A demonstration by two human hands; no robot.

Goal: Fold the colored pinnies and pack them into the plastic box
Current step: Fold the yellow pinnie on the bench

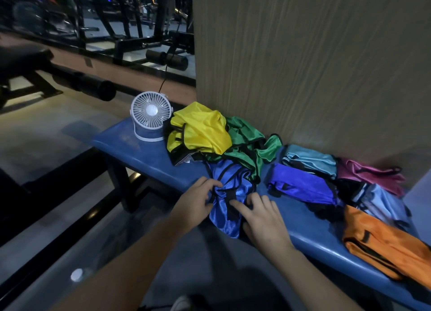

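1. We pinch the crumpled blue pinny (229,194) at the bench's (140,152) near edge: left hand (198,202) curls round its black trim, right hand (261,219) presses it with spread fingers.
2. Folded pinnies (303,182) lie to the right; the yellow (200,128) and green (247,147) ones wait unfolded. No plastic box shows.
3. A white fan (151,114) stands on the blue bench, against a wood-grain wall (303,66), gym machines behind.

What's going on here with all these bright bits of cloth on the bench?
A person is working on a crumpled blue pinny at the front edge of a blue bench: the left hand grips its bunched top and the right hand presses on it. Yellow and green pinnies lie unfolded behind. Several folded ones, including an orange one, lie to the right.
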